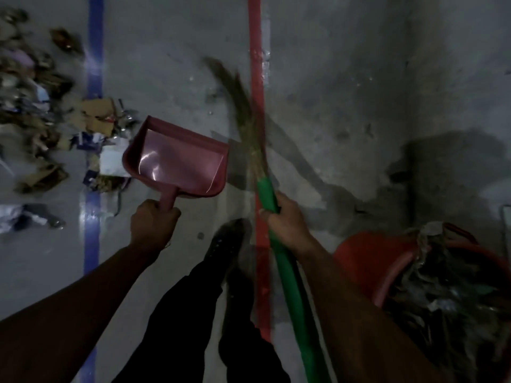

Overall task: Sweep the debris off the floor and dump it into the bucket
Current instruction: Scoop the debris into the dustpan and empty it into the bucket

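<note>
Head view: looking straight down at a grey floor, both arms out in front, picture a little blurred.
Left hand: the left hand is clenched round the stub handle of the pink dustpan, pan looks empty, its open mouth angled up and to the left.
Right hand: the right hand wraps the green handle of the broom, bristles fanned out ahead, beside the red floor line.
Debris: the debris, cardboard and paper scraps, lies heaped at far left, spilling across the blue floor line and nearly reaching the dustpan's mouth.
Bucket: the red bucket sits at lower right, already stuffed with rubbish, just beside the right forearm.
Key relation: the pile lies left of both grips, so the dustpan hand is the nearer one; the broom's long axis runs away from the person, bristles well right of the heap.
Next, by my reading: the broom must cross leftward past the pan and drag scraps back into that mouth.
</note>
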The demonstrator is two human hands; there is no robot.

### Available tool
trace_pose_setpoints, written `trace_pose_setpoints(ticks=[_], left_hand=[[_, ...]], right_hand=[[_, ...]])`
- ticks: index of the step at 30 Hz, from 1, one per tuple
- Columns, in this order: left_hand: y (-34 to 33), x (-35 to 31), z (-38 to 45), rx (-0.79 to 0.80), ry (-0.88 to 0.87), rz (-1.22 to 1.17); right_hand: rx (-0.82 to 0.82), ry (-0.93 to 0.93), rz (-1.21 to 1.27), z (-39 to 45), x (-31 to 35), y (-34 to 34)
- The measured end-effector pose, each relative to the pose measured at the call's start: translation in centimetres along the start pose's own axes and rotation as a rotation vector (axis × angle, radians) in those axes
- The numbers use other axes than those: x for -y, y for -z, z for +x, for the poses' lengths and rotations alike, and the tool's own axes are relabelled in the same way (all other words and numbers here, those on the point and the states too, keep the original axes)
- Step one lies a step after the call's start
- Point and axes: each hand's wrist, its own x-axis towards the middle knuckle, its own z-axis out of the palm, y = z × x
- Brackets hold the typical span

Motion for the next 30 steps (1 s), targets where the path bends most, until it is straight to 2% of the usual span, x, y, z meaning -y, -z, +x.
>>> trace_pose_setpoints(ticks=[6,9,12,17,21,26,30], left_hand=[[2.2,4.5,-3.6,-0.056,0.126,-0.15],[3.2,7.4,-4.9,-0.078,0.173,-0.235],[4.3,10.1,-5.2,-0.115,0.217,-0.274],[6.7,14.2,-3.8,-0.191,0.272,-0.286],[9.0,18.6,-1.4,-0.233,0.285,-0.304],[13.3,24.0,0.9,-0.215,0.285,-0.287],[17.5,28.0,2.4,-0.188,0.253,-0.259]], right_hand=[[-0.11,-0.061,0.098,-1.3,-0.1,3.5],[-0.088,-0.124,0.099,0.3,1.5,2.3],[-0.035,-0.141,0.018,2.6,3.5,-2.2],[0.141,-0.109,-0.137,3.3,6.3,-13.6],[0.241,-0.027,-0.098,1.3,8.3,-20.5],[0.087,0.028,0.024,-3.8,8.8,-23.6],[-0.095,-0.125,0.224,-7.6,7.3,-25.4]])
